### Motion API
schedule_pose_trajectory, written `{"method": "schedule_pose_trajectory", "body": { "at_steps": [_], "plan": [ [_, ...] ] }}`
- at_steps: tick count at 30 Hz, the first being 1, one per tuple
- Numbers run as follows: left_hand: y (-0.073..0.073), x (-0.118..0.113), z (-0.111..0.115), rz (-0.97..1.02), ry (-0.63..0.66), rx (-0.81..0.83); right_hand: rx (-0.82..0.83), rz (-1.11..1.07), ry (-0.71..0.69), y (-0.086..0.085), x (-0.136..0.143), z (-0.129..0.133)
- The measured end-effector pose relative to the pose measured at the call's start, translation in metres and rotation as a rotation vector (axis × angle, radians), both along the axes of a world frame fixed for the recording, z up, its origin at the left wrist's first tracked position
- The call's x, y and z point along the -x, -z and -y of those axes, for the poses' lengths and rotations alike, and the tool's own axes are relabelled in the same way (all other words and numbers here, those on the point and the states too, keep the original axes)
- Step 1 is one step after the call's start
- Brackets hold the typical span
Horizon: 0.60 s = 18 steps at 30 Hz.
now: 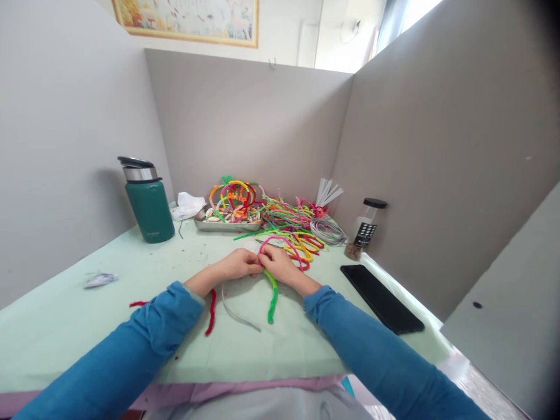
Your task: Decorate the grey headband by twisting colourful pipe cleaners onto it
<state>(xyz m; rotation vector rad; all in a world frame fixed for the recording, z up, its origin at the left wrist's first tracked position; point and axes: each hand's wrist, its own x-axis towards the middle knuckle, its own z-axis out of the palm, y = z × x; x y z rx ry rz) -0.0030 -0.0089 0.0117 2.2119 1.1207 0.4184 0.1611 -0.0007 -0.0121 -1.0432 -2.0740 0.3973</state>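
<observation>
My left hand [240,263] and my right hand [276,263] meet over the middle of the table, fingers closed in a pinch. Between them is a fuzzy pipe-cleaner piece: a green strip [272,298] hangs down from the fingertips toward me, and a pink loop [291,242] arches above my right hand. Exactly where the two colours join is hidden by the fingers. A thin grey wire [238,318] curves down below my left hand. Near my left wrist lies a red fuzzy strip [212,312].
A metal tray [227,226] of small pieces stands at the back, beside heaped coloured pipe cleaners [289,214] and coiled grey wire [329,232]. A green bottle [151,210] is at left; a jar [365,230] and black phone [381,298] are at right. Grey partitions [249,122] surround the table.
</observation>
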Motion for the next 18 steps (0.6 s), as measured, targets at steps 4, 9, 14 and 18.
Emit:
{"method": "schedule_pose_trajectory", "body": {
  "at_steps": [4,9,14,18],
  "plan": [
    [-0.0011,-0.0001,0.0007,-0.012,-0.010,0.000,0.002,0.006,0.007,-0.0004,0.0002,0.0002],
    [-0.0026,-0.0009,0.0021,-0.004,-0.015,0.010,0.002,0.002,0.007,-0.0013,0.0004,0.0008],
    [-0.0028,-0.0010,0.0028,-0.013,-0.029,0.002,0.004,-0.004,0.006,-0.0008,0.0005,0.0004],
    [-0.0026,-0.0007,0.0027,-0.010,-0.025,0.005,0.003,0.000,0.003,0.0003,0.0003,-0.0001]
  ]
}}
